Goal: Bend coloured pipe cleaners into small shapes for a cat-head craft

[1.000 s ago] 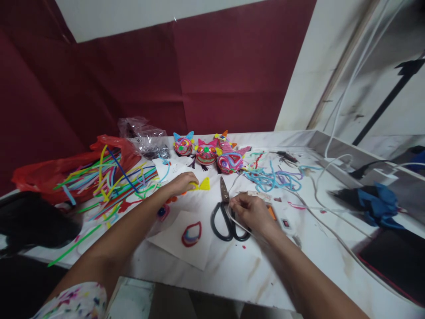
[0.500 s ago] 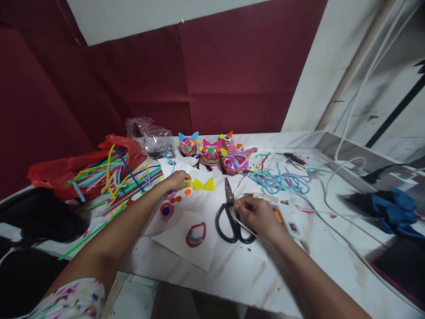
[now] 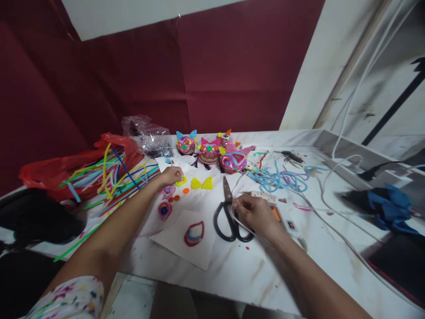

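1. Change since a second ago: left hand has shifted off the yellow triangles, now lying free just right of it. An orange disc has come fully into sight on its near side.
2. Left hand: fingers bent, tips at a small yellow round piece; cannot tell whether they pinch it or only touch.
3. Right hand keeps its place over one handle of the black-handled scissors. Fingers curled, thin white cord passing at the fingertips; cannot tell whether it is gripped.
4. Table: white, grey-brown marbling. Left of the left hand, a red plastic bag with bright fuzzy strips spilling out.
5. Beyond both hands, a cluster of decorated animal heads; farther off, maroon sheeting over a pale wall. Beyond the right hand, tangled light-blue strands; well to its right, a blue cloth.
6. Yellow triangles: two, bright, flat, side by side, between the hands. Yellow round piece: same bright yellow, partly hidden by fingers.
7. Nearer than the hands, a red-edged teardrop, with blue and white inside, lies on white paper.
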Available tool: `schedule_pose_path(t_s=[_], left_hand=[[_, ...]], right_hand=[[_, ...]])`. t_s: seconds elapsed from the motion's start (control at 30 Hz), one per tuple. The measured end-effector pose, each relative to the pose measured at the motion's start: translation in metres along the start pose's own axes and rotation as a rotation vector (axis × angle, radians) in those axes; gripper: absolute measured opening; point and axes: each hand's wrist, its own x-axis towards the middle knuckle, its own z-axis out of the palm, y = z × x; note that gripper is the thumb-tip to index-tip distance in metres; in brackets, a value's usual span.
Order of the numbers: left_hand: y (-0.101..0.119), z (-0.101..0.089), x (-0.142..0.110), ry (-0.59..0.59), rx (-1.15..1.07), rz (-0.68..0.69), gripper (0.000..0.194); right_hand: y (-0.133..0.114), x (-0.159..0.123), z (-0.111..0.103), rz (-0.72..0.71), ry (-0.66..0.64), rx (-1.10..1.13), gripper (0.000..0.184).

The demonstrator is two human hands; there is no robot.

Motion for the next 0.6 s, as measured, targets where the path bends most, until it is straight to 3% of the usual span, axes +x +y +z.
schedule_pose_path(t_s=[0.2,0.37,0.47,0.6], left_hand=[[0.022,0.004,-0.001,0.097,0.019,0.110,0.018],[0.046,0.016,-0.009,0.053,-0.005,0.335,0.020],[0.048,0.024,-0.012,0.020,-0.026,0.427,0.020],[0.043,0.032,-0.012,0.024,-0.054,0.441,0.017]], right_hand=[[-0.002,0.001,-0.001,-0.001,0.000,-0.021,0.020],[-0.002,0.001,-0.002,-0.019,0.003,-0.046,0.020],[-0.002,0.000,-0.001,-0.017,-0.001,-0.060,0.020],[-0.002,0.000,-0.001,-0.036,-0.007,-0.072,0.021]])
